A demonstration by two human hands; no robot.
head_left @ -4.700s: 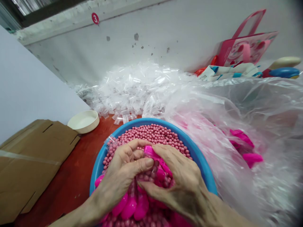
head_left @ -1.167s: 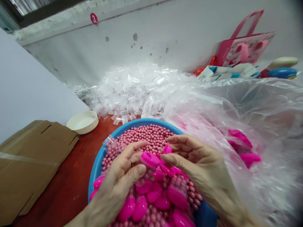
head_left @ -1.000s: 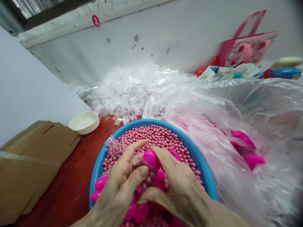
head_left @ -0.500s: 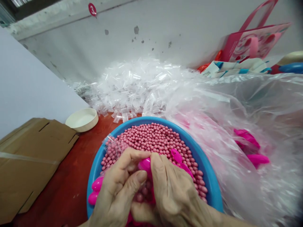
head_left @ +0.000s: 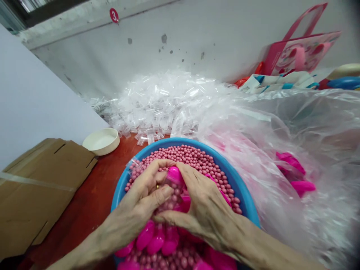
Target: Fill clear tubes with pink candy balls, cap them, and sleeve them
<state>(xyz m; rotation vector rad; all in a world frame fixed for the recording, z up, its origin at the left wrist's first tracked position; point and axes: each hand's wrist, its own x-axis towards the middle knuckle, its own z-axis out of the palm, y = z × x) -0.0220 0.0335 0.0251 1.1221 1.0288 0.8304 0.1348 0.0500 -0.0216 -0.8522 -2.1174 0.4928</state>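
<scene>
Both hands are over a blue tub of small pink balls. Between them is a clear tube with pink balls inside and a magenta cap at its upper end. My left hand curls round the tube's left side, thumb across its front. My right hand grips from the right, with its fingers near the cap and its thumb below. The tube's lower end is partly hidden. Several magenta-ended pieces lie in the tub just below my hands.
Loose clear tubes are heaped against the wall. To the right spreads a large clear plastic bag with magenta pieces in it. A white round dish and a cardboard box are on the left. A pink bag stands behind.
My hands have moved up a little in the picture, and the right thumb is now in sight below the tube. More of the tube and of the magenta-ended pieces shows. The view has shifted slightly.
</scene>
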